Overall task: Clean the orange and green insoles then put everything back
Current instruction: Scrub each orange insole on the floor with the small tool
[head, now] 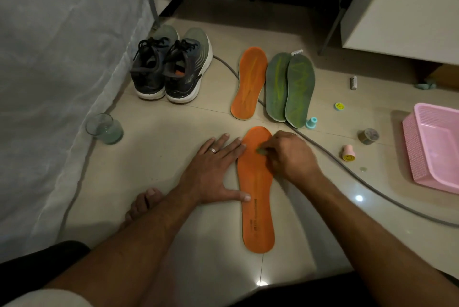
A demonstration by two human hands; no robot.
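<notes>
While the near orange insole (258, 204) lies on the floor, left hand (211, 170) flat, pressing its edge, right hand (290, 155) pinching a small greenish scrubber (260, 150) on it, green insoles (289, 88) beyond it.

Tiled floor (173, 120) with footwear and small items
Sneakers (171, 68), two orange insoles (258, 207), two green insoles (289, 85), a glass (104, 129), a pink basket (432, 147), a grey cable (372, 187).

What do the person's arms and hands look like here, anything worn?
Two bare forearms, with no sleeves, gloves or watch in view. The left hand wears a plain silver-coloured ring on one finger. The right hand shows no clear ring from this view.
</notes>
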